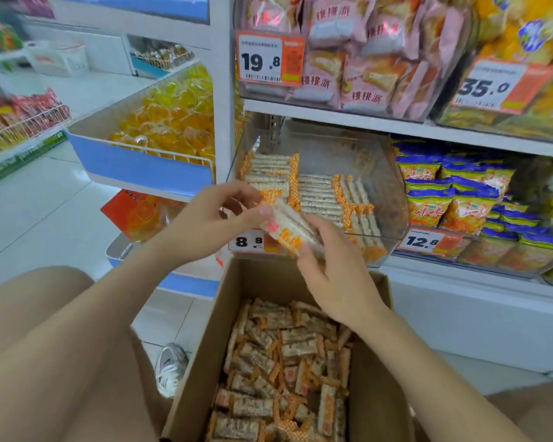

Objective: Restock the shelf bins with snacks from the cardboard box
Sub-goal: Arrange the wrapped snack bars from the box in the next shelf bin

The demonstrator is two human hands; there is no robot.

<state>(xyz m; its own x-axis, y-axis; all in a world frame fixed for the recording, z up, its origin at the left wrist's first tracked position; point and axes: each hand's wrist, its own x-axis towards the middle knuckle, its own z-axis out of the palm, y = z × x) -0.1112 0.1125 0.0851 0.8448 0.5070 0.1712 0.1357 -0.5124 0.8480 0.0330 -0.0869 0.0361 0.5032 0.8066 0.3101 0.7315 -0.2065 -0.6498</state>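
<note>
1. Snack bars (289, 229): small stack, held between cardboard box (375, 362) and clear bin (369, 154).
2. Left hand (205, 224) and right hand (339, 279) both grip it, fingers curled round opposite ends. Likely squaring the stack to match the bin's rows.
3. Bin part-filled; back is bare.
4. Box sits directly below the bin, so transfers are short.

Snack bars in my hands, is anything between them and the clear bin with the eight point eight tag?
Nothing visible blocks them. The left hand and right hand hold the snack bars at the clear bin's front, and its top looks open. They only need to clear the front wall; rows of bars lie inside.
</note>
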